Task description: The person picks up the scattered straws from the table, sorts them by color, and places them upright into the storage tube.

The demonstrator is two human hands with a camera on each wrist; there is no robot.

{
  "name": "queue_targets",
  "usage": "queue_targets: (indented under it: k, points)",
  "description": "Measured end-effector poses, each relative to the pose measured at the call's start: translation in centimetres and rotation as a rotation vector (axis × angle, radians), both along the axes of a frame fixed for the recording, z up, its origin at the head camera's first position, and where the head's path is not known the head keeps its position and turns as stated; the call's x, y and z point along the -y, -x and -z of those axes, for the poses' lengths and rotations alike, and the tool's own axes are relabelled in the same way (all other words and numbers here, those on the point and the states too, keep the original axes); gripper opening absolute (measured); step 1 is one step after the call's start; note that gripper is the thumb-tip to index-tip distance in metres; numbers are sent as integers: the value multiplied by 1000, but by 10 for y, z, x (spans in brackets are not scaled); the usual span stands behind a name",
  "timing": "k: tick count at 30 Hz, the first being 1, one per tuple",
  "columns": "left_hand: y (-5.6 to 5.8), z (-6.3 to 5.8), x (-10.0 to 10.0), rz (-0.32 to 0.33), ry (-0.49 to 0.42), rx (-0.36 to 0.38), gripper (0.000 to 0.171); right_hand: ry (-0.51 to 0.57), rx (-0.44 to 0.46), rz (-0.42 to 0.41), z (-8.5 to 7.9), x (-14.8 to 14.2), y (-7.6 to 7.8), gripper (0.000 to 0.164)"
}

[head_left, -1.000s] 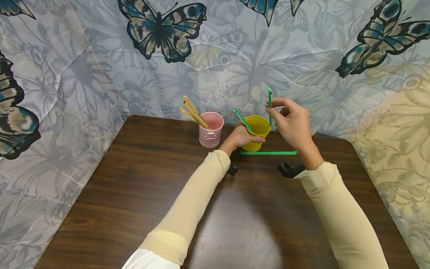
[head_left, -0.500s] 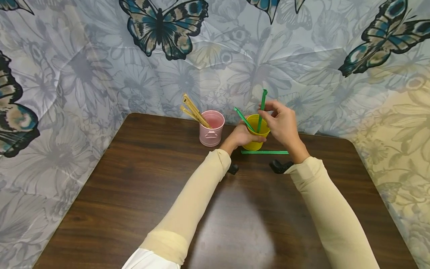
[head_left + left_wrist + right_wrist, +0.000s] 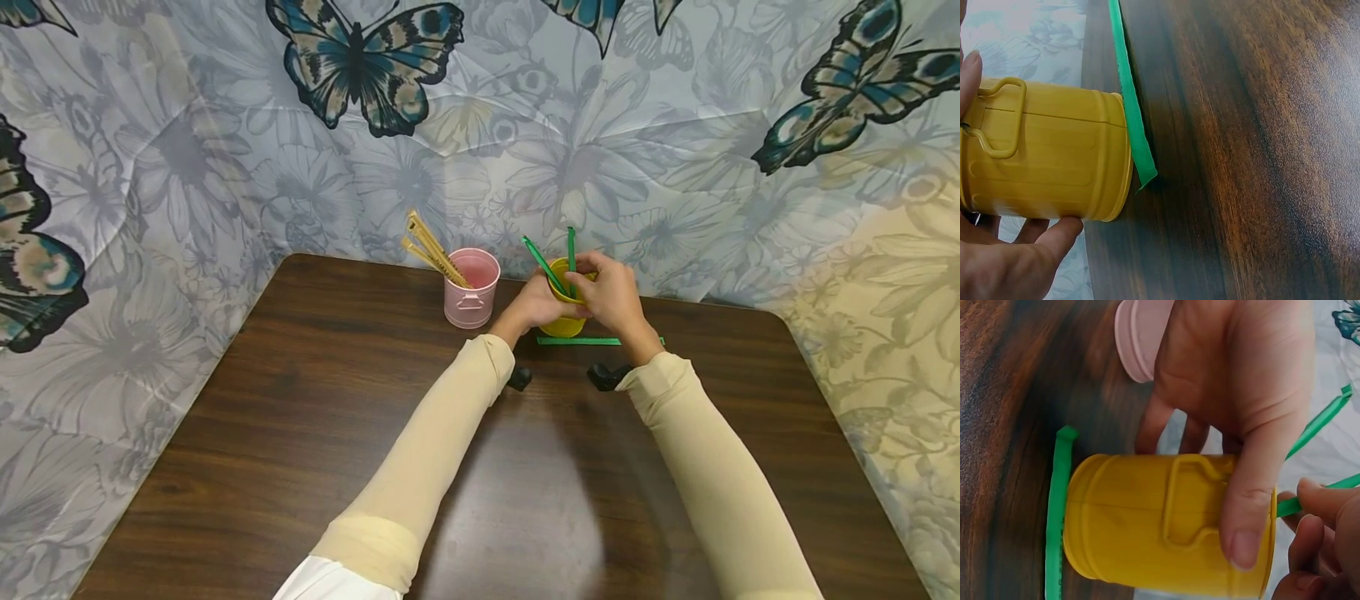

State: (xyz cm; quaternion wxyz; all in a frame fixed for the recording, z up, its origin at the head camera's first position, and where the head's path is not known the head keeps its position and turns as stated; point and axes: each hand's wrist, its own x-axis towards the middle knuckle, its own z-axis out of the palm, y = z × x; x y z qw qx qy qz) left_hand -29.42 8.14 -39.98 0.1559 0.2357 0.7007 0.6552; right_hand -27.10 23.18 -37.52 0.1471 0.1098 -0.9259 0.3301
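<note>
My left hand [image 3: 536, 302] grips a small yellow bucket [image 3: 561, 327], its thumb over the side near the rim and wire handle in the right wrist view. Fingertips of my right hand [image 3: 611, 292] pinch a slim green stick-shaped packet [image 3: 572, 243] at the bucket's mouth, its lower end inside. Another green packet [image 3: 534, 252] leans out of the same bucket to the left. A third green packet [image 3: 1127, 81] lies flat on the table, along the foot of the bucket.
A pink bucket [image 3: 465, 307] with several yellow-tan stick packets [image 3: 429, 240] leaning out stands just left of the yellow one. The brown table's [image 3: 300, 400] back edge meets a butterfly-print cloth [image 3: 420, 175] behind the buckets.
My right hand has moved left and down, bringing the green packet from beside the yellow bucket into its mouth. The left hand and bucket have stayed in place.
</note>
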Motion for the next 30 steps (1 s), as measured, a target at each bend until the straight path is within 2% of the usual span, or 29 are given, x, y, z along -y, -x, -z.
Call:
queue_targets:
  k: [3,9,14,19,22,26,30]
  points:
    - [-1,-1,1,9,2,17,57,0,15,5,1,-1,0,30]
    - [0,6,-3,-44,-17,51,59,19,27,11,-3,-2,-4,31]
    - [1,11,-6,-70,-2,64,59,-1,1,13,-6,-7,-11,30]
    - [-2,2,-2,-39,-13,63,66,-18,-30,10,-7,-18,-24,28]
    - [-2,2,-1,-21,-29,57,69,-33,-45,8,-6,-26,-33,24]
    - [1,11,-4,-39,-41,26,71,-46,-38,12,1,-37,-46,21]
    - [5,21,-9,-79,-16,-1,72,-46,-13,39,15,-48,-58,22]
